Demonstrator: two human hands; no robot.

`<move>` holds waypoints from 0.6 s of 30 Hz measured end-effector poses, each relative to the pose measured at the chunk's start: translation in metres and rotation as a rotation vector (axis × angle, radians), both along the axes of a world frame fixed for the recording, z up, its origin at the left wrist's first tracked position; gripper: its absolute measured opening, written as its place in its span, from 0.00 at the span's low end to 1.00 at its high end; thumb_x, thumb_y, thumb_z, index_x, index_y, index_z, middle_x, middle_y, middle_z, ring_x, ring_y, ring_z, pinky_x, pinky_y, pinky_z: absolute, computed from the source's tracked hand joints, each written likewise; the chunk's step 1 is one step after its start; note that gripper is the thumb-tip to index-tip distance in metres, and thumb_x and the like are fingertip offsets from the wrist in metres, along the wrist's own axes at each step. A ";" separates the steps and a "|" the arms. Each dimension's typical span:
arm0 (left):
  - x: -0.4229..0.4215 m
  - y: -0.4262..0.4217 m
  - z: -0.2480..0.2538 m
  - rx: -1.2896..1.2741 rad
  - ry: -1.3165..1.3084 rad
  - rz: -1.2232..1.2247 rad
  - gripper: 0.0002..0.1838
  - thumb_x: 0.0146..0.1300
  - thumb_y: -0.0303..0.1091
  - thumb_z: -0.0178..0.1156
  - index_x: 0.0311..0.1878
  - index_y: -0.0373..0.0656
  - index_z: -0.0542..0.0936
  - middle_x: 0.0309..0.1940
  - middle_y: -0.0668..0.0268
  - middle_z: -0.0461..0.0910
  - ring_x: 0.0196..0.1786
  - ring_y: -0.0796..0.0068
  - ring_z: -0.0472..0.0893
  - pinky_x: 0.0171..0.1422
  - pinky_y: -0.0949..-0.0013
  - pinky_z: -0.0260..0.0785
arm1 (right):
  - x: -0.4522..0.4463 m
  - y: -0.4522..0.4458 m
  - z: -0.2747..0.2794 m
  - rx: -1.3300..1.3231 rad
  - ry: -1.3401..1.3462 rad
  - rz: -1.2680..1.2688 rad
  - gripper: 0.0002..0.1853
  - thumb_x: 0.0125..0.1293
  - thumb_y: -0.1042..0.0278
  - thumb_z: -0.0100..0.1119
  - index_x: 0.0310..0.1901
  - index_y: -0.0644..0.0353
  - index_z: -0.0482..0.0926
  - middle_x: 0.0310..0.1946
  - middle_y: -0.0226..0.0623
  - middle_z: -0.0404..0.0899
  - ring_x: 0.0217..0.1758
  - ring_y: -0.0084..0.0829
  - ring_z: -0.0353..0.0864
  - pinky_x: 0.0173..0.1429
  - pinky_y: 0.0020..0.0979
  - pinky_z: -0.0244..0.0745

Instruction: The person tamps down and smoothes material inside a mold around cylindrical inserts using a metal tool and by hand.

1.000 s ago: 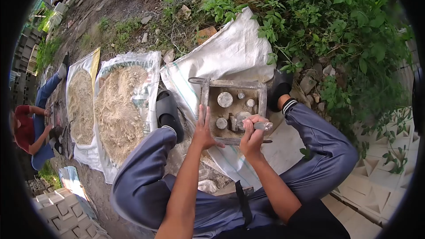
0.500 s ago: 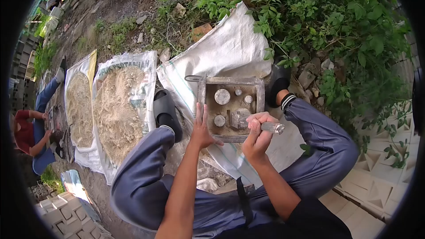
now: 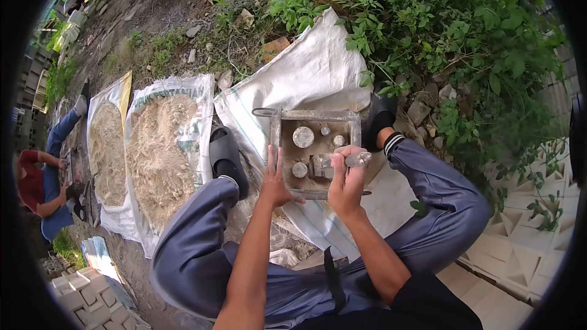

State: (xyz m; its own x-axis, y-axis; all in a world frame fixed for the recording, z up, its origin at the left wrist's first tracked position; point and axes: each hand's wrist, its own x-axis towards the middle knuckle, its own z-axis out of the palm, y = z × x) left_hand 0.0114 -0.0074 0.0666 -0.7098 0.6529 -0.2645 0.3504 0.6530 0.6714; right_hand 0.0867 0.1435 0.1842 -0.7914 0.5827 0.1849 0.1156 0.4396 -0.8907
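A rectangular moulding frame [image 3: 318, 115] lies on a white sack between my legs, with brownish sand inside. Several round plugs stand in it, the largest plug [image 3: 302, 137] near the upper left. My left hand [image 3: 276, 186] rests along the frame's left side near its lower corner, fingers stretched and thumb out. My right hand [image 3: 347, 183] is wrapped round the handle of a hand tamper [image 3: 320, 165]. The tamper's blocky, dusty head sits within the frame, close to the lower side. My fingers partly cover the head and the frame's lower right part.
Left of my foot lie two sacks, the nearer sack [image 3: 162, 165] heaped with pale sand. A white sack [image 3: 318, 55] spreads beyond the frame. Leafy plants [image 3: 452, 30] grow at upper right. Patterned blocks [image 3: 520, 256] stand at right. Another person [image 3: 40, 177] sits at far left.
My right hand has moved left with the tamper, and its handle now points more toward me. The left hand keeps its place on the frame. The view has shifted slightly.
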 end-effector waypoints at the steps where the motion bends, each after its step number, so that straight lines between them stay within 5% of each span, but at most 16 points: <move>1: 0.001 -0.001 -0.002 0.023 0.000 -0.005 0.90 0.11 0.50 0.85 0.77 0.43 0.32 0.78 0.48 0.26 0.80 0.48 0.39 0.80 0.55 0.48 | 0.005 -0.005 0.005 -0.071 0.196 -0.057 0.05 0.75 0.73 0.44 0.40 0.63 0.63 0.31 0.35 0.68 0.34 0.26 0.68 0.47 0.30 0.71; 4: 0.002 -0.003 -0.005 0.050 0.010 -0.004 0.90 0.10 0.50 0.85 0.77 0.44 0.33 0.78 0.48 0.26 0.80 0.48 0.40 0.80 0.55 0.49 | 0.012 -0.009 -0.019 -0.122 0.460 -0.094 0.06 0.74 0.72 0.46 0.38 0.64 0.66 0.32 0.34 0.70 0.33 0.24 0.67 0.43 0.28 0.69; 6: 0.002 0.000 0.000 0.028 -0.022 0.001 0.90 0.10 0.50 0.85 0.77 0.43 0.33 0.78 0.48 0.27 0.79 0.48 0.41 0.79 0.55 0.49 | 0.001 -0.003 -0.019 0.098 0.054 -0.017 0.05 0.74 0.74 0.44 0.38 0.63 0.63 0.32 0.36 0.69 0.31 0.24 0.66 0.42 0.29 0.69; 8: -0.001 -0.001 -0.001 -0.017 -0.062 0.013 0.90 0.10 0.50 0.85 0.77 0.43 0.33 0.78 0.49 0.27 0.79 0.47 0.42 0.79 0.55 0.50 | -0.002 0.000 -0.003 0.067 0.037 0.027 0.05 0.74 0.75 0.44 0.38 0.63 0.63 0.33 0.36 0.70 0.31 0.24 0.66 0.40 0.28 0.68; 12: 0.002 -0.003 -0.002 -0.017 0.007 -0.005 0.90 0.11 0.52 0.85 0.77 0.42 0.33 0.78 0.48 0.27 0.79 0.48 0.41 0.80 0.55 0.48 | 0.013 -0.009 -0.027 -0.073 0.401 -0.073 0.04 0.74 0.74 0.46 0.40 0.63 0.66 0.33 0.35 0.70 0.33 0.22 0.67 0.39 0.24 0.67; 16: 0.000 0.001 0.004 -0.021 -0.008 -0.011 0.90 0.11 0.52 0.85 0.77 0.42 0.32 0.78 0.48 0.26 0.80 0.49 0.39 0.80 0.56 0.47 | 0.001 0.002 -0.007 -0.025 0.036 0.053 0.03 0.74 0.75 0.44 0.40 0.63 0.64 0.33 0.36 0.69 0.33 0.23 0.67 0.41 0.25 0.68; 18: -0.003 0.000 -0.001 -0.048 -0.026 -0.019 0.90 0.11 0.52 0.85 0.77 0.43 0.32 0.78 0.48 0.26 0.80 0.49 0.38 0.80 0.56 0.47 | 0.008 -0.005 0.002 -0.105 0.255 -0.051 0.05 0.71 0.78 0.50 0.42 0.64 0.64 0.34 0.43 0.69 0.35 0.35 0.70 0.41 0.32 0.69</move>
State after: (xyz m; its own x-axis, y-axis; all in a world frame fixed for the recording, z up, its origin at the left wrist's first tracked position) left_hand 0.0080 -0.0076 0.0659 -0.6901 0.6520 -0.3142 0.3456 0.6783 0.6484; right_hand 0.0943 0.1381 0.1865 -0.6964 0.6471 0.3104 -0.0984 0.3424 -0.9344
